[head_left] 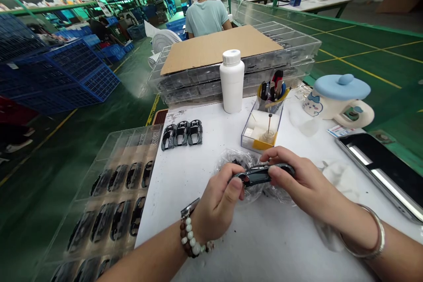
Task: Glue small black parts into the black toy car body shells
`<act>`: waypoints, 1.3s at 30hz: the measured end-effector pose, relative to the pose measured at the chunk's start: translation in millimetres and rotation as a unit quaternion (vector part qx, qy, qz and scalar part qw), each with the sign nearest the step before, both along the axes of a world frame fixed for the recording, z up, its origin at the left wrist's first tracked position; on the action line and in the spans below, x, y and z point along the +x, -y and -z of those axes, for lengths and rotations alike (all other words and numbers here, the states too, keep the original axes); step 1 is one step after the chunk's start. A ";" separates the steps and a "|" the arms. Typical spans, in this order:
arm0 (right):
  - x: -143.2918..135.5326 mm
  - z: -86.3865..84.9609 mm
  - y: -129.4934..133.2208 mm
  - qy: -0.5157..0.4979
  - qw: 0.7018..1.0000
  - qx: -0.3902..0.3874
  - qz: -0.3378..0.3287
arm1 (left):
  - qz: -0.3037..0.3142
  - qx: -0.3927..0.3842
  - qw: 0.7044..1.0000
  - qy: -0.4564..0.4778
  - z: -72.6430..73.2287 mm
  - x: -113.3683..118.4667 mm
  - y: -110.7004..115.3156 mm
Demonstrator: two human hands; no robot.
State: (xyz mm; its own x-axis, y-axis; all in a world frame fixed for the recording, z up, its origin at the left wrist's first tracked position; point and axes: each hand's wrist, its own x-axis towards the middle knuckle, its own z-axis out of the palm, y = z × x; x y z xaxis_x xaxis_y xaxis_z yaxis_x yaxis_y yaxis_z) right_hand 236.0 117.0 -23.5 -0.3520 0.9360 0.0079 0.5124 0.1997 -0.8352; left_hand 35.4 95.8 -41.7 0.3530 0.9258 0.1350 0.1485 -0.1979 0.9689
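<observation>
A small dark car shell (262, 174) is held between both hands above the white surface (264, 238), near its front edge. Its long axis is laid almost level from left to right, with the right end raised a little; which end is the nose cannot be told, since the fingers cover much of it. The left hand (218, 202) is closed on the left end, the thumb pressed against it. The right hand (297, 180) is closed over the right end, with the fingers arched across the top. Just beneath the shell, a crumpled clear plastic bag (238, 158) is seen on the surface.

Three more dark shells (182, 133) are set side by side further back on the left, their long axes running away from the person. One white bottle (231, 81) is stood upright behind them. One clear box (261, 132) is placed just right of the bottle, and one cup of pens (272, 92) is set behind it. One lidded mug (340, 99) (pale blue lid) is stood at the right, and one phone (383, 172) is laid near the right edge.

To the left, a clear tray (112, 194) of dark shells is laid, perhaps a dozen or more, though the glare prevents a sure count. A sheet of cardboard (218, 46) is rested on a stack of clear trays (291, 59) at the back, beyond which one person in a pale shirt (206, 15) is seated.
</observation>
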 end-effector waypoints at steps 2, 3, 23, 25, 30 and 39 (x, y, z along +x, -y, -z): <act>0.9 3.3 -0.3 0.012 0.996 0.079 0.036 | -0.013 -0.006 1.000 -0.002 0.4 0.0 0.3; 1.4 4.6 0.0 0.016 0.988 0.141 0.063 | -0.029 0.003 1.000 -0.008 0.5 0.0 0.5; -28.0 9.9 26.2 -0.333 0.912 -0.238 -0.026 | -0.140 0.508 0.827 -0.193 -4.7 10.1 10.6; -22.9 9.4 23.6 -0.261 0.956 -0.129 -0.033 | -0.120 0.475 0.858 -0.158 -3.2 6.3 9.0; -5.5 8.6 9.2 -0.011 0.982 0.140 -0.129 | -0.174 0.343 0.923 0.006 -0.1 -6.3 1.3; 8.0 -3.8 1.2 0.063 0.957 0.188 -0.213 | 0.026 0.081 0.995 0.051 -5.4 -4.9 -7.0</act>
